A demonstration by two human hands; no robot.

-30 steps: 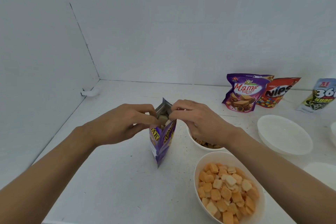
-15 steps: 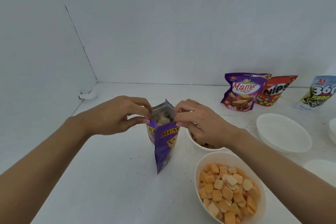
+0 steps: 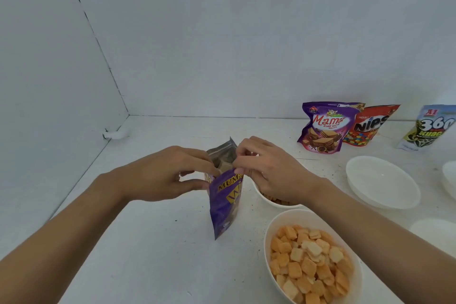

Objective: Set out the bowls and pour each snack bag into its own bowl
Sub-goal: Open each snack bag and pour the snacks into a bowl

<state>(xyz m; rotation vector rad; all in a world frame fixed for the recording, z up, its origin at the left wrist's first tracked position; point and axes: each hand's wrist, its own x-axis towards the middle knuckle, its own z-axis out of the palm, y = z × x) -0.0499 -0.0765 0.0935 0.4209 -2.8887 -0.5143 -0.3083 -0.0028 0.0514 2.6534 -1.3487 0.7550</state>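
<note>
One held bag (image 3: 225, 207); white tabletop (image 3: 148, 242), walls (image 3: 234, 44).

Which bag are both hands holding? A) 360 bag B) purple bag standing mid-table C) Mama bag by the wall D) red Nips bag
B: the left hand and the right hand each pinch a side of the open top of the purple bag.

Purple snack bag (image 3: 225, 205) upright, mouth open, pale wafer cubes visible inside, white bowl (image 3: 286, 221) of orange square crackers near right, second bowl (image 3: 267, 202) partly hidden, empty bowl (image 3: 382, 181) beyond, three bags against the back wall: Mama bag (image 3: 325, 126), Nips bag (image 3: 367, 126), 360 bag (image 3: 429, 128).
</note>
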